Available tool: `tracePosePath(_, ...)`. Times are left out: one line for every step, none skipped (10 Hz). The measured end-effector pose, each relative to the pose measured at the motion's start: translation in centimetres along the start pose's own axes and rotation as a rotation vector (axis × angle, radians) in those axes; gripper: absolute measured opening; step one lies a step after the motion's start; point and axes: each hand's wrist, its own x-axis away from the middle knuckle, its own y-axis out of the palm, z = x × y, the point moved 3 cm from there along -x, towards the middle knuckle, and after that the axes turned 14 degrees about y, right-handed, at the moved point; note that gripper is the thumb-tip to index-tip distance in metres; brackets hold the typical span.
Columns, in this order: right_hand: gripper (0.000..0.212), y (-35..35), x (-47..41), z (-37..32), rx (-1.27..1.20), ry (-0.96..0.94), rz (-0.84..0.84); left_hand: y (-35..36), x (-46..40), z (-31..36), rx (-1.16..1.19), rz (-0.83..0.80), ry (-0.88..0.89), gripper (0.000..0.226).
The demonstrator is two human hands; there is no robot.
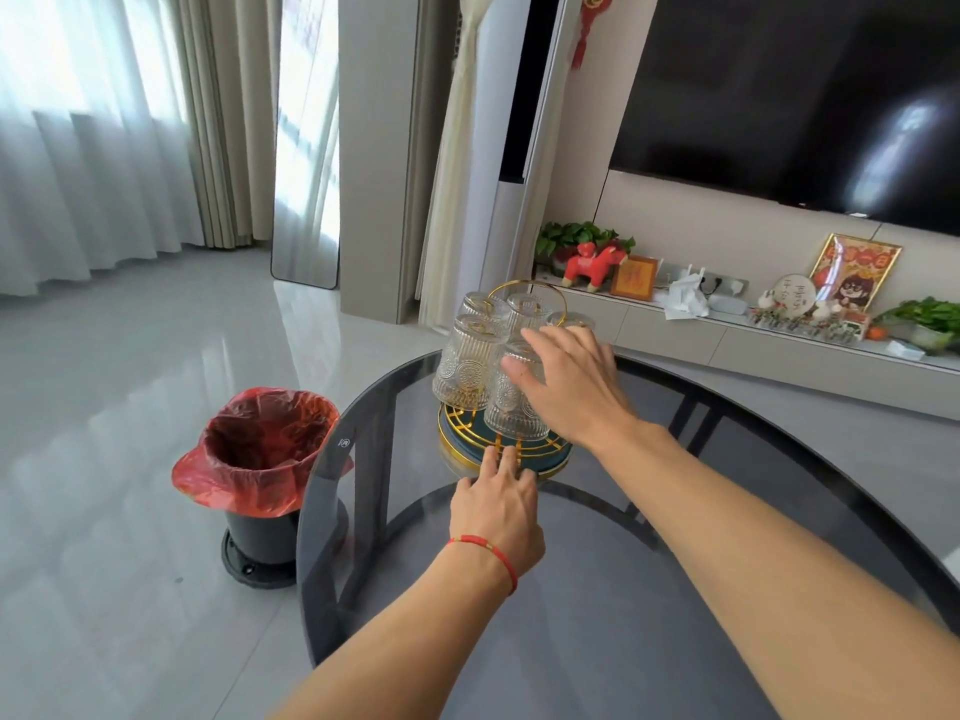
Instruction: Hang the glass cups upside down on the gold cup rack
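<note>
On the dark glass table point(675, 589), ribbed glass cups point(462, 363) hang inverted on the gold cup rack point(524, 449); both hands spread, empty.

Five glass cups show on one gold cup rack point(524, 449): a front-left cup point(465, 363), a front cup point(511, 407), a back-left cup point(480, 306), a back-middle cup point(527, 309) and a back-right cup point(569, 320) (more may be hidden behind the hand). Two hands: left hand point(496, 506), right hand point(571, 381). One round glass table point(597, 589). One bin point(262, 475) with one red liner.
</note>
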Motion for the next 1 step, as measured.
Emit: tracePosePath(0.050,-1.53,3.97,1.59,-0.086,-0.036,0.094,-0.16,0.44,-0.05,0.053,0.025,0.002,0.043)
